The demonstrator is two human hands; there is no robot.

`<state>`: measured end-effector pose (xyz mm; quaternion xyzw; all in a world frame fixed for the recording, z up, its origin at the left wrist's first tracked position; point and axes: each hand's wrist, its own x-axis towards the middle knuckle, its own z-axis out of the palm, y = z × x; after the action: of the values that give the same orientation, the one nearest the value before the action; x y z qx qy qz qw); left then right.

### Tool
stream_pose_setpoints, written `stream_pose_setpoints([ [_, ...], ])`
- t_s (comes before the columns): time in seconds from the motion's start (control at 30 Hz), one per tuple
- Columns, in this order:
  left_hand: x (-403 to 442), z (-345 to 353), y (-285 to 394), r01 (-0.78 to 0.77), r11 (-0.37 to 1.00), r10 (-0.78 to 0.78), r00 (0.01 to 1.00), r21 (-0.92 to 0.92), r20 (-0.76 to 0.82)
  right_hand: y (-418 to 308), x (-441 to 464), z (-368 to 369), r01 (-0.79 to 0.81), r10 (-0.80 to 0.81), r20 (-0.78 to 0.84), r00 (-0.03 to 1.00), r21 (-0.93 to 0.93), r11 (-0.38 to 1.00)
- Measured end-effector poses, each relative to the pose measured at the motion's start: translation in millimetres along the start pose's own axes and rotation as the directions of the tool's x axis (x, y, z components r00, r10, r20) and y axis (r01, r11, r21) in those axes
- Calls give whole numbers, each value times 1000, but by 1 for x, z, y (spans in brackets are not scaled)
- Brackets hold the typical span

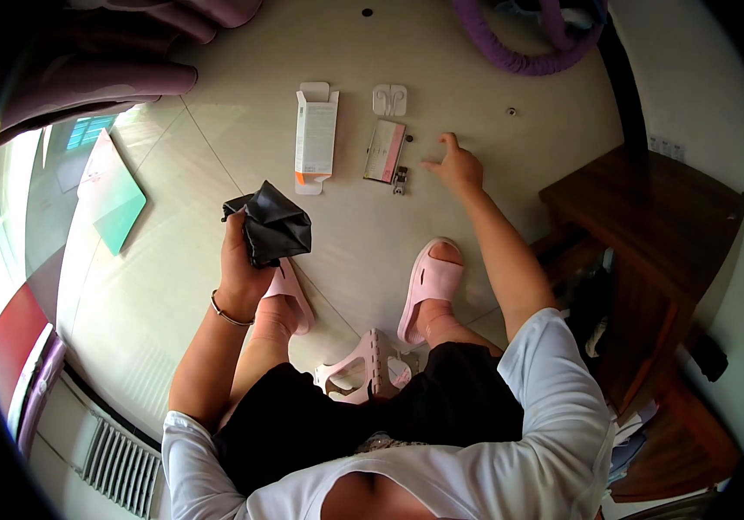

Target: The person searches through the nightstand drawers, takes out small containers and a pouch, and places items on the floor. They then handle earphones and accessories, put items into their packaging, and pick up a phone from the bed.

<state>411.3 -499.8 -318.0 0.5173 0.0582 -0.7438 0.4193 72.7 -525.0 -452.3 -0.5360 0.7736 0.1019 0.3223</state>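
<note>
My left hand (pixel 244 267) is closed around a crumpled black pouch (pixel 278 224) with a glossy, leather-like surface, held above the floor. Over to the right, my right hand (pixel 457 166) reaches out with thumb and index finger apart, and nothing shows between them. Nearest to it on the floor lie a small metal clip-like piece (pixel 401 180), a tiny black piece (pixel 409 139) and a flat rectangular case (pixel 383 152) with a pink strip. White wired earphones in a case (pixel 389 100) lie just beyond. An opened white carton (pixel 316 139) rests left of these, its end flaps out.
A small round metal piece (pixel 512 111) lies farther right on the tiled floor. A dark wooden cabinet (pixel 649 186) stands at the right, a purple padded ring (pixel 524 62) at the top. A pink folding stool (pixel 372 368) is under me. A green-and-pink panel (pixel 114 195) lies left.
</note>
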Motion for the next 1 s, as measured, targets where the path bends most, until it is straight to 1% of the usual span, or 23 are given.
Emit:
stream_pose_setpoints([
  [0.03, 0, 0, 0, 2, 1000, -2, 1000, 0, -1, 0, 0, 5, -1, 1, 2, 1000, 0, 1000],
  [0.1, -1, 0, 1, 12, 1000, -12, 1000, -2, 2, 4, 2, 23, 158, -150, -108, 983, 74, 985],
  [0.13, -1, 0, 1, 16, 1000, -16, 1000, -1, -1, 7, 2, 30, 155, -147, -105, 984, 75, 985],
  [0.2, 0, -2, 2, 24, 1000, -24, 1000, 12, 3, 11, 5, 38, 223, -183, -188, 965, 219, 950],
  [0.23, 1, -6, 2, 24, 1000, -24, 1000, 11, 3, 13, 7, 39, 223, -183, -188, 965, 218, 950],
  [0.3, 2, -9, 3, 46, 999, -45, 997, -21, 59, 16, 9, 39, 334, -294, -229, 928, 158, 929],
  [0.33, 0, -5, 3, 47, 999, -45, 997, -21, 59, 16, 9, 41, 333, -293, -229, 928, 158, 930],
  [0.4, -4, 7, 3, 10, 1000, -9, 999, 10, -52, 15, 10, 44, 332, -268, -310, 912, 176, 927],
  [0.43, -4, 6, 3, 10, 1000, -9, 999, 8, -52, 16, 10, 44, 333, -270, -310, 912, 174, 927],
  [0.47, -3, 3, 4, 15, 1000, -14, 999, 20, -50, 17, 9, 43, 343, -200, -387, 900, 344, 874],
  [0.5, -3, 1, 4, 21, 999, -19, 999, 31, -48, 20, 9, 42, 357, -117, -448, 886, 500, 790],
  [0.53, -3, 1, 4, 22, 999, -20, 999, 29, -49, 23, 10, 40, 356, -118, -447, 887, 498, 791],
  [0.6, -3, 2, 3, 28, 999, -27, 998, 17, -61, 29, 15, 35, 177, 78, -289, 954, 756, 630],
  [0.63, -3, 3, 3, 26, 1000, -25, 998, 16, -59, 27, 17, 36, 206, 177, -359, 916, 801, 561],
  [0.67, -2, 5, 2, 23, 1000, -23, 998, 7, -62, 30, 18, 35, 208, 175, -361, 916, 801, 561],
  [0.73, -2, 4, 2, 15, 1000, -15, 998, -4, -66, 36, 18, 28, 38, 135, -148, 980, 797, 603],
  [0.77, 0, 0, 1, 15, 1000, -16, 999, -12, -52, 37, 18, 28, 40, 132, -148, 980, 797, 602],
  [0.83, 2, -4, 1, 13, 1000, -14, 999, -22, -40, 33, 16, 20, -104, 216, -24, 976, 820, 562],
  [0.87, 2, -5, 0, 18, 1000, -19, 999, -19, -45, 31, 16, 15, -103, 213, -23, 977, 820, 563],
  [0.93, 2, -3, 1, 18, 1000, -19, 998, -19, -51, 25, 17, 3, -240, 259, 147, 955, 894, 378],
  [0.97, 0, 1, 2, 17, 1000, -18, 998, -17, -65, 20, 19, -4, -239, 255, 148, 956, 894, 380],
  [1.0, -1, 2, 2, 16, 1000, -17, 997, -15, -79, 11, 19, -13, -234, 240, 139, 961, 870, 434],
])
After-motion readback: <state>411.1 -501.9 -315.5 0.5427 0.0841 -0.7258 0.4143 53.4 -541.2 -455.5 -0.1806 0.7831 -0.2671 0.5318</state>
